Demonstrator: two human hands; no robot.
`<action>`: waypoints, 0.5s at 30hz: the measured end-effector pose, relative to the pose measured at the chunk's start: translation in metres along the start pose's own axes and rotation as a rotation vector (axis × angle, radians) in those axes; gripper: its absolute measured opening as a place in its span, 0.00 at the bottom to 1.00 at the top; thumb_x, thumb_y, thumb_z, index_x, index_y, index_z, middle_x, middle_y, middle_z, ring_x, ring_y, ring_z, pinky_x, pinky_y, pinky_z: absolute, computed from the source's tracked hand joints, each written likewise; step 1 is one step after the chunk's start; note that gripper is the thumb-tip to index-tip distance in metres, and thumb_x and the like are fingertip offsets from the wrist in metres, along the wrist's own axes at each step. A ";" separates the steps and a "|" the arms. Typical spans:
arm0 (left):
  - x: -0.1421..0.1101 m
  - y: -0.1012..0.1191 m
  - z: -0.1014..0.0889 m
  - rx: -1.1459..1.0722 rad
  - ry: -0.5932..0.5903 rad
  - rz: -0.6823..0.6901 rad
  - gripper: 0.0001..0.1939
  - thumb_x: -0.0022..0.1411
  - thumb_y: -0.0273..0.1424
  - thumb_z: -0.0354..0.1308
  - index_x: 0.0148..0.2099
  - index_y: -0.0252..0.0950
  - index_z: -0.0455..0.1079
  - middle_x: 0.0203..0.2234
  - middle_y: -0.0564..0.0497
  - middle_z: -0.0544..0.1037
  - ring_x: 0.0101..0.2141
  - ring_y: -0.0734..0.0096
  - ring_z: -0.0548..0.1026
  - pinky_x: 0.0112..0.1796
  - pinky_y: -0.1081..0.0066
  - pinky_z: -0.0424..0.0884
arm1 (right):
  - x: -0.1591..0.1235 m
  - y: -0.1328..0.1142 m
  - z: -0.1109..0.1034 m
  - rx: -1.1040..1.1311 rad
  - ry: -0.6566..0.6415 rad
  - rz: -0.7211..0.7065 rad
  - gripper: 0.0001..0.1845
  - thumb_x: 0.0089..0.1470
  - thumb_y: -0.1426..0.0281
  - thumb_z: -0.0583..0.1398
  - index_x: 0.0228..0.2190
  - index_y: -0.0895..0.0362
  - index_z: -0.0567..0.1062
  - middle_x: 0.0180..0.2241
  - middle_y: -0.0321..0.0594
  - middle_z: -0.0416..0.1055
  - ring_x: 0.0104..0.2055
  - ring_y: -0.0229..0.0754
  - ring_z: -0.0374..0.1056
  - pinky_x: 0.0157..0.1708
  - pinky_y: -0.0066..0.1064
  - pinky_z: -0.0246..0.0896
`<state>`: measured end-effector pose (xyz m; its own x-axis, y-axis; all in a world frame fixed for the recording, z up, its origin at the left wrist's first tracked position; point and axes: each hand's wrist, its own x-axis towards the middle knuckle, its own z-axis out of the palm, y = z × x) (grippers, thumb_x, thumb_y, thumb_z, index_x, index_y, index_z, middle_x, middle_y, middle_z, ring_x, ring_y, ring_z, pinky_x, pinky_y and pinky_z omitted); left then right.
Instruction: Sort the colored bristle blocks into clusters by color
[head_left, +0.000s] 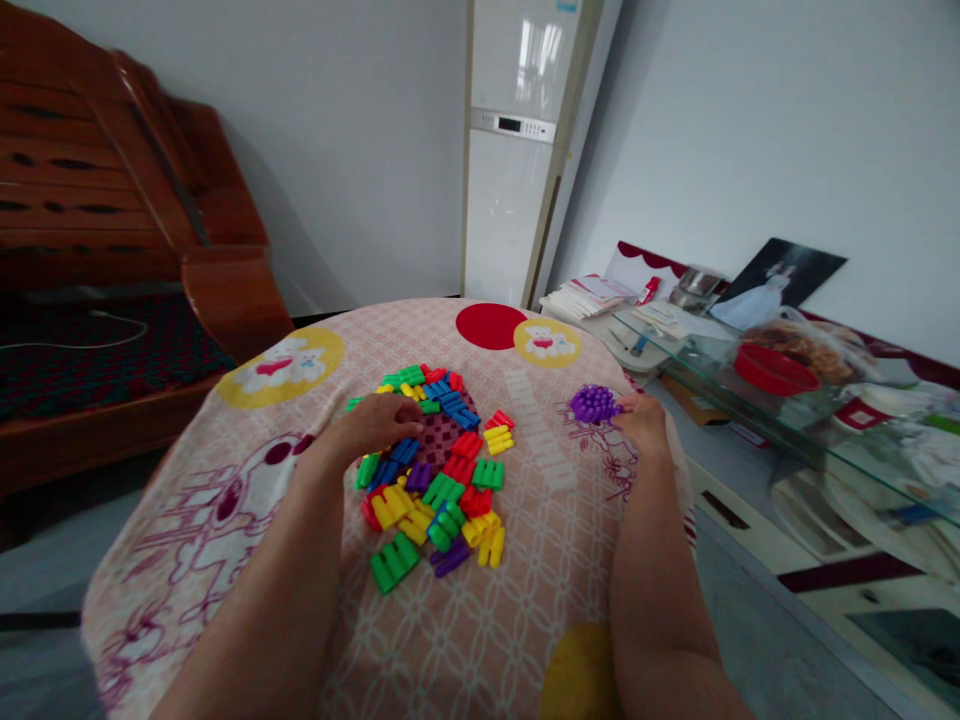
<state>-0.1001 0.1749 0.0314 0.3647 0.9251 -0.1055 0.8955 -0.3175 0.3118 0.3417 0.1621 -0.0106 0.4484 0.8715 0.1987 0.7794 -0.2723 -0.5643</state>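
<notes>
My left hand [375,422] reaches over the left side of a loose pile of plastic building blocks in green, red, yellow, blue and purple. Its fingers are bent and apart, with nothing visible between them. Close to its fingertips lie a green block [429,407] and several blue blocks [452,402]. On the right side of the table, my right hand [643,418] has its fingers closed at the edge of a cluster of purple blocks [592,404]. A purple piece shows at those fingertips. Nearer to me in the pile are a green block [394,562] and a purple block [451,560].
A patterned cloth [525,600] covers the round table. To the left stands a wooden bench [225,270]. At right, a glass-topped cabinet [787,430] holds papers, a red bowl [776,368] and bags. A tall white air conditioner [506,200] stands behind.
</notes>
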 end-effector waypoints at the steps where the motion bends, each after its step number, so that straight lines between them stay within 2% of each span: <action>1: 0.000 0.000 0.000 -0.002 -0.001 -0.004 0.19 0.56 0.40 0.53 0.44 0.38 0.77 0.35 0.51 0.82 0.36 0.64 0.79 0.36 0.72 0.69 | 0.000 0.000 0.002 0.001 -0.002 0.002 0.20 0.38 0.76 0.58 0.37 0.63 0.79 0.34 0.47 0.79 0.34 0.46 0.75 0.37 0.32 0.69; 5: -0.002 0.001 -0.001 -0.019 0.016 0.002 0.18 0.56 0.39 0.54 0.44 0.38 0.77 0.35 0.51 0.82 0.35 0.65 0.78 0.35 0.72 0.69 | -0.001 0.000 0.003 -0.005 -0.029 -0.005 0.24 0.39 0.76 0.58 0.41 0.63 0.79 0.37 0.47 0.79 0.38 0.48 0.75 0.40 0.34 0.69; 9: -0.005 0.001 -0.002 -0.041 0.030 -0.003 0.19 0.56 0.38 0.54 0.45 0.37 0.77 0.35 0.50 0.82 0.35 0.65 0.78 0.35 0.73 0.68 | -0.007 -0.010 -0.012 -0.133 -0.019 -0.018 0.29 0.40 0.77 0.59 0.47 0.62 0.78 0.39 0.49 0.79 0.43 0.51 0.75 0.45 0.37 0.68; 12: -0.006 0.001 -0.004 -0.042 0.051 -0.006 0.18 0.55 0.38 0.54 0.46 0.38 0.77 0.35 0.51 0.83 0.35 0.66 0.78 0.35 0.74 0.68 | -0.012 -0.031 -0.027 -0.200 0.105 -0.021 0.27 0.42 0.77 0.58 0.47 0.61 0.79 0.38 0.50 0.79 0.45 0.54 0.74 0.48 0.40 0.66; 15: -0.007 0.003 -0.006 -0.031 0.062 -0.021 0.18 0.55 0.37 0.55 0.45 0.38 0.78 0.34 0.52 0.83 0.35 0.66 0.78 0.35 0.74 0.68 | -0.019 -0.066 -0.031 -0.078 0.152 -0.117 0.23 0.45 0.77 0.58 0.45 0.63 0.80 0.35 0.49 0.80 0.42 0.50 0.75 0.47 0.36 0.66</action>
<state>-0.1015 0.1690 0.0390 0.3284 0.9430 -0.0540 0.8941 -0.2919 0.3396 0.2951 0.1506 0.0482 0.4087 0.8293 0.3811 0.8589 -0.2082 -0.4680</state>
